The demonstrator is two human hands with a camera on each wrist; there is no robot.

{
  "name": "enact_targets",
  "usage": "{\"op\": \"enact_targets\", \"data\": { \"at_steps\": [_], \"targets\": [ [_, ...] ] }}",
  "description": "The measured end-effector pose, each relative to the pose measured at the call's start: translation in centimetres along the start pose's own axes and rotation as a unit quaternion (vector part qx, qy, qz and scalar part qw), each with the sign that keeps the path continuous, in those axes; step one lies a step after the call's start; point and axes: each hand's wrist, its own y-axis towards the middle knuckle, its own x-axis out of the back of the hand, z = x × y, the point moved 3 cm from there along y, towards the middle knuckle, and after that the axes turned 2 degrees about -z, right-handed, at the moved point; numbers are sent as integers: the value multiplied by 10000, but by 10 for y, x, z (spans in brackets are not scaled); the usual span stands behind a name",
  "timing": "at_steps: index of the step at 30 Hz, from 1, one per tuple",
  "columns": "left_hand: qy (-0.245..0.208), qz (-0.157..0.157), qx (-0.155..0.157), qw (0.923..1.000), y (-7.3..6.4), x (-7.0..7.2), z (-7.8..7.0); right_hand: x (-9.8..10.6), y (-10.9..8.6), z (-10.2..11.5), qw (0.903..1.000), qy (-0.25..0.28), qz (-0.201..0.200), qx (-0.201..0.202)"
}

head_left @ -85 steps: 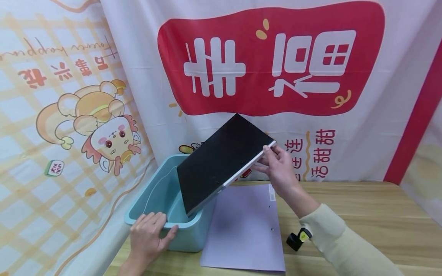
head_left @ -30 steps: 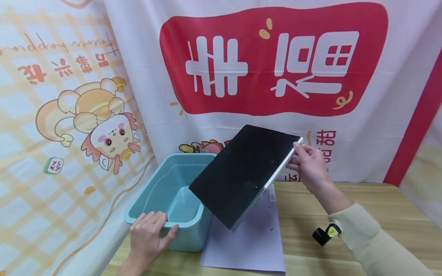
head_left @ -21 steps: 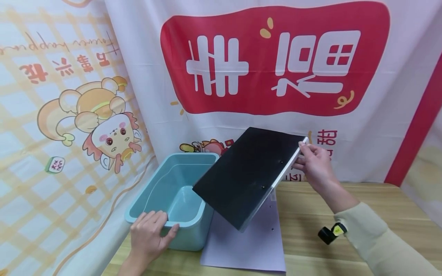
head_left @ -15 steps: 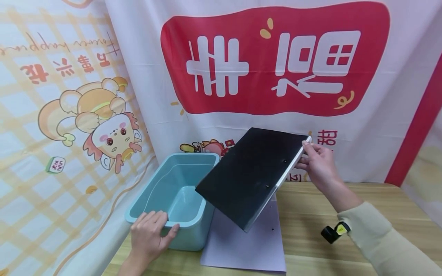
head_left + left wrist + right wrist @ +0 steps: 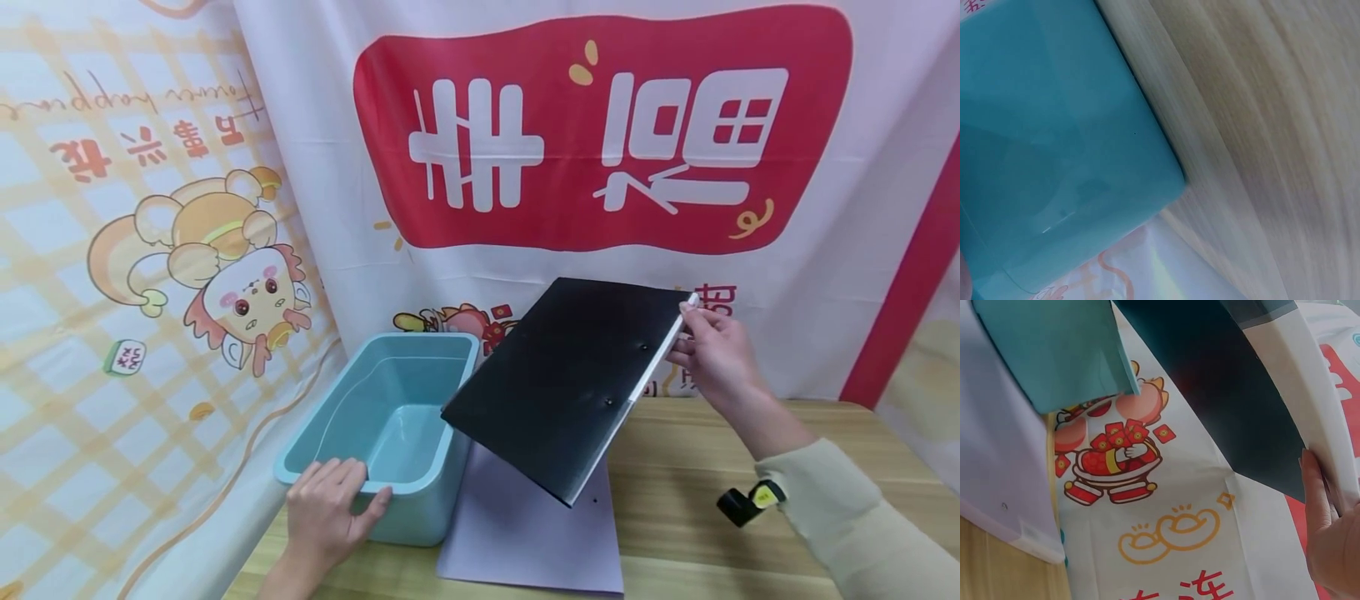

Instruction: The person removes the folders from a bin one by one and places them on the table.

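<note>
A black file folder [image 5: 562,375] with a white spine hangs tilted in the air, right of the light-blue plastic bin [image 5: 408,517]. My right hand [image 5: 716,350] pinches the upper end of its spine between thumb and fingers, also visible in the right wrist view where the spine [image 5: 1297,381] runs down to the hand. With fingers over the near rim and thumb outside, my left hand [image 5: 326,504] grips the bin. Beneath the black folder, a pale purple folder [image 5: 532,537] lies flat on the table, partly covered from sight. The left wrist view mostly shows the bin's wall [image 5: 1054,125].
The wooden table [image 5: 690,533] extends to the right of the purple folder. A printed white cloth [image 5: 555,192] hangs behind it, and a checked cloth [image 5: 157,417] borders the left side. A black camera [image 5: 738,504] is strapped at the right wrist.
My right hand has drawn the black folder out of the bin and carried it right, over the purple folder. My left hand stays on the bin's rim.
</note>
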Motion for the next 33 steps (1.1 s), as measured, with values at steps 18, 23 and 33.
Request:
{"op": "enact_targets", "data": {
  "at_steps": [18,23,33],
  "targets": [
    [10,-59,-2,10000,2,4,-2,30,1,10,9980,-272,-200,-537],
    [-12,-52,-24,10000,1,3,-2,37,3,11,9982,-193,-139,-549],
    [-2,-32,-33,10000,0,2,-1,55,2,14,9950,-644,-180,-742]
  ]
}}
